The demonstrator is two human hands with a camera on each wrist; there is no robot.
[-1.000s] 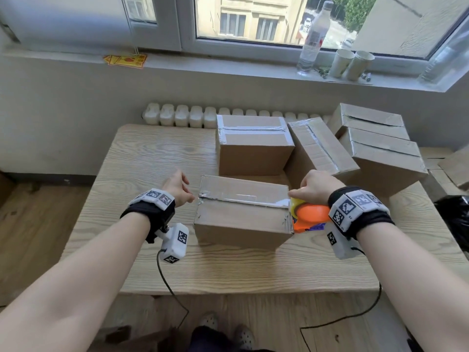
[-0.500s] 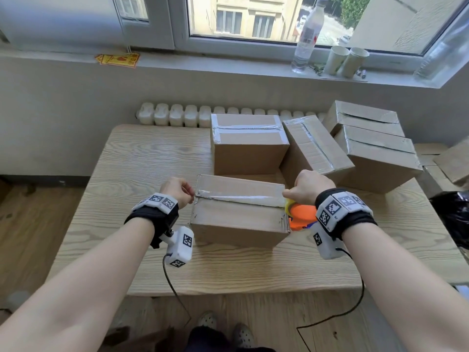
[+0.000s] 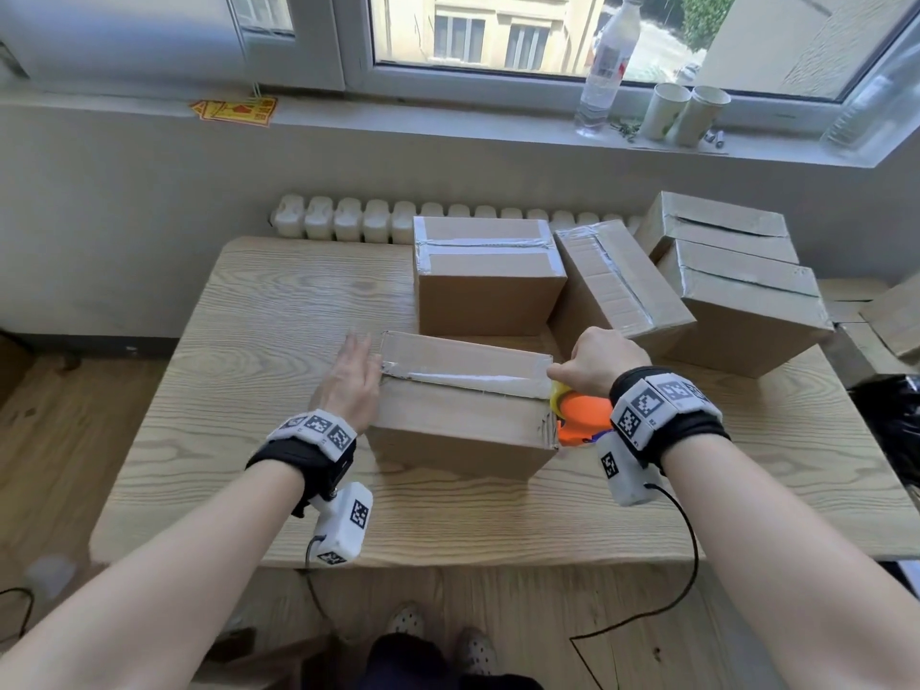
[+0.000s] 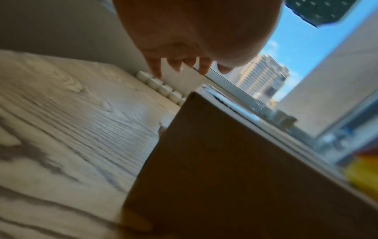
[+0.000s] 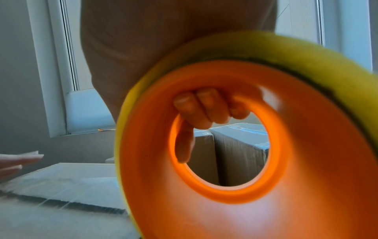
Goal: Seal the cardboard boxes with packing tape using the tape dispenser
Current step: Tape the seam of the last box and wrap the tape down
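A cardboard box [image 3: 463,420] lies in front of me on the wooden table [image 3: 239,341], with a strip of clear tape [image 3: 463,377] along its top seam. My left hand [image 3: 351,378] lies flat with straight fingers against the box's left end. The box's dark side [image 4: 235,177] fills the left wrist view below my left hand [image 4: 184,64]. My right hand [image 3: 597,363] grips the orange and yellow tape dispenser [image 3: 580,415] at the box's right end. My fingers [image 5: 202,110] curl through the dispenser's orange ring [image 5: 255,145].
Several more cardboard boxes [image 3: 488,276] stand behind and to the right, some taped [image 3: 622,281] and some with open seams [image 3: 737,301]. A radiator [image 3: 373,221] runs behind the table. A bottle [image 3: 605,67] and two paper cups [image 3: 684,114] stand on the windowsill.
My left hand has gone from curled at the tape's left end to flat with straight fingers against the box's left side. The right hand with the dispenser stays at the right end.
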